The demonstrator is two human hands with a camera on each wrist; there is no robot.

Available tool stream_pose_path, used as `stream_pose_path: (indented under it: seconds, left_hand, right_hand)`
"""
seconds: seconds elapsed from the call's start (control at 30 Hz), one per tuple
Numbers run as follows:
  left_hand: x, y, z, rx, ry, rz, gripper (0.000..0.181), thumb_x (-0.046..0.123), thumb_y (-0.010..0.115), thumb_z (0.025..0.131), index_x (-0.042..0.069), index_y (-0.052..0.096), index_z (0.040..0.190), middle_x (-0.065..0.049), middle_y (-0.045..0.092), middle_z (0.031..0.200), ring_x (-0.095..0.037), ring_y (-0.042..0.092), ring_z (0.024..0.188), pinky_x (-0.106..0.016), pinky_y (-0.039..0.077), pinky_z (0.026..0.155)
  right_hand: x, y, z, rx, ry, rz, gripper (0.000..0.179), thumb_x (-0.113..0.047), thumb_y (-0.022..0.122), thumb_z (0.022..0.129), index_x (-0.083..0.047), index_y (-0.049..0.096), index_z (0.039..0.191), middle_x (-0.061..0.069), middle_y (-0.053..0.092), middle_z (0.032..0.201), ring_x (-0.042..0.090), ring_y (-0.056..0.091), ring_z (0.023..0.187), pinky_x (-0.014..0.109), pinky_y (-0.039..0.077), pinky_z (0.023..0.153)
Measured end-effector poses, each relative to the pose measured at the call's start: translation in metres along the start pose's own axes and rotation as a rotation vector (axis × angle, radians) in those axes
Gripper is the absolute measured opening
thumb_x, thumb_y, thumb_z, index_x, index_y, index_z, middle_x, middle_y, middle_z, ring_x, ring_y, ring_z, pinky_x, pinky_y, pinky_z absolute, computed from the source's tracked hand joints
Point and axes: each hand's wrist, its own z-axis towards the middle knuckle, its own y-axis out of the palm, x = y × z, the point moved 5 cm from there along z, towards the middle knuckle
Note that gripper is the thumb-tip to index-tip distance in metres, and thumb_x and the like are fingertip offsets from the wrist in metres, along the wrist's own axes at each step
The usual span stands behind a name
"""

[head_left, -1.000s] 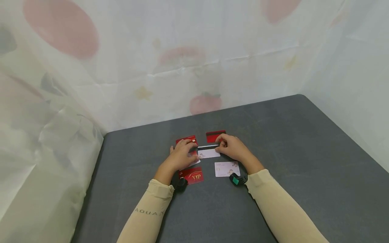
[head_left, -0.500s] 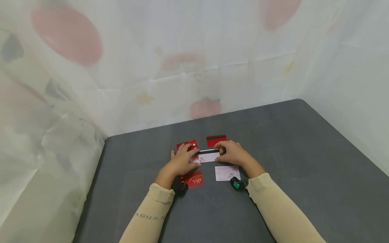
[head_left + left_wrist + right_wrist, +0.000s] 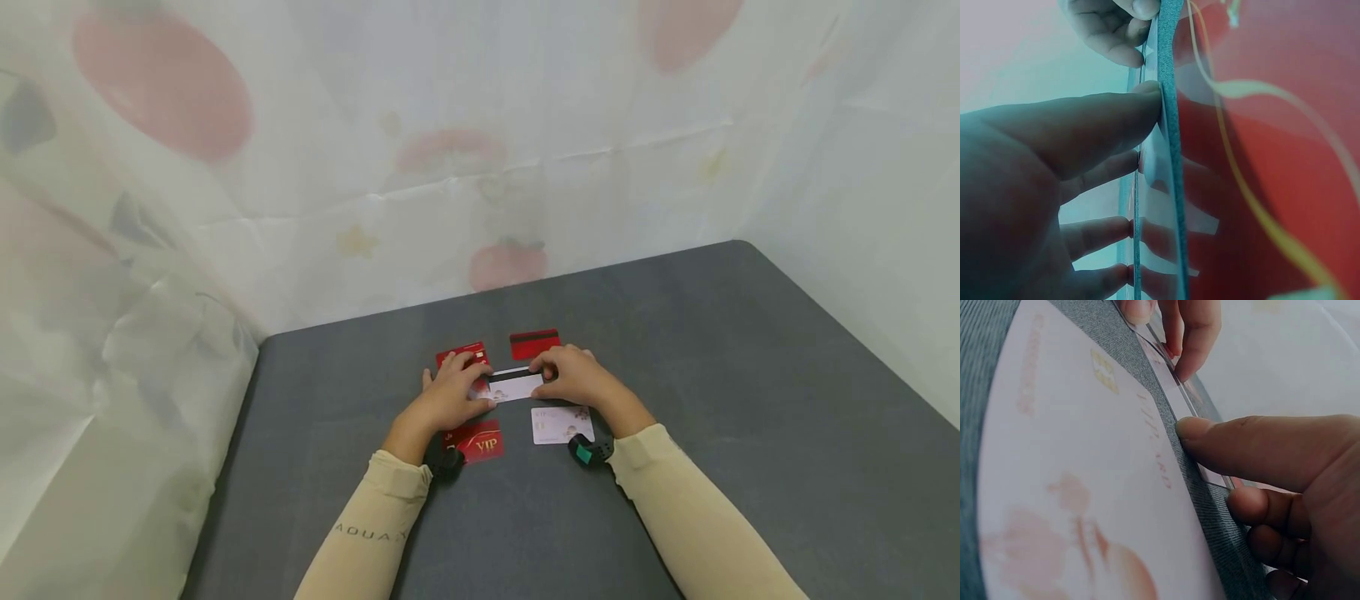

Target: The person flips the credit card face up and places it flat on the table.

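Note:
In the head view, my right hand [image 3: 573, 373] pinches the right end of a white card [image 3: 516, 387] with a black magnetic stripe, thumb and forefinger on its two long edges. My left hand [image 3: 452, 395] spans a partly hidden card with red and white parts [image 3: 478, 389], at the white card's left end. Its thumb is at the near edge and its fingers at the far edge. In the right wrist view the right thumb touches the white card's edge [image 3: 1180, 406]. Both cards lie flat on or very close to the table.
Beyond the hands lie a red card with a chip [image 3: 462, 354] and a red card with a dark stripe [image 3: 534, 344]. Nearer are a red VIP card [image 3: 480, 442] and a pale pink VIP card [image 3: 561, 425]. A patterned curtain [image 3: 450, 192] stands behind the dark table [image 3: 720, 417].
The right thumb has come down to the white card's near edge. The left fingers have settled slightly towards the seam between the two cards. The head view has shifted a little.

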Motion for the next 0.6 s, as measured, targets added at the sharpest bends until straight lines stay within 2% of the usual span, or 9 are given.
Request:
stream_pose_path:
  seconds: [0.2, 0.6]
  left_hand:
    - [-0.0008, 0.0012, -0.0003, -0.009, -0.003, -0.025, 0.055, 0.044, 0.074, 0.084, 0.029, 0.056, 0.134, -0.007, 0.031, 0.158, -0.038, 0.013, 0.15, -0.077, 0.007, 0.109]
    - [-0.0007, -0.0003, -0.0019, 0.004, 0.013, -0.069, 0.054, 0.04, 0.078, 0.082, 0.027, 0.058, 0.131, -0.008, 0.03, 0.158, -0.039, 0.012, 0.151, -0.078, 0.005, 0.108]
  right_hand:
    - [-0.0012, 0.0, -0.0021, -0.015, 0.006, -0.01, 0.046, -0.032, 0.081, 0.081, -0.012, 0.066, 0.12, -0.003, 0.053, 0.078, 0.016, 0.046, 0.083, 0.039, 0.027, 0.078]
    - [-0.0015, -0.0008, -0.0024, -0.059, 0.069, -0.009, 0.044, -0.035, 0.084, 0.076, -0.013, 0.065, 0.11, 0.0, 0.052, 0.083, 0.018, 0.044, 0.086, 0.037, 0.029, 0.077]
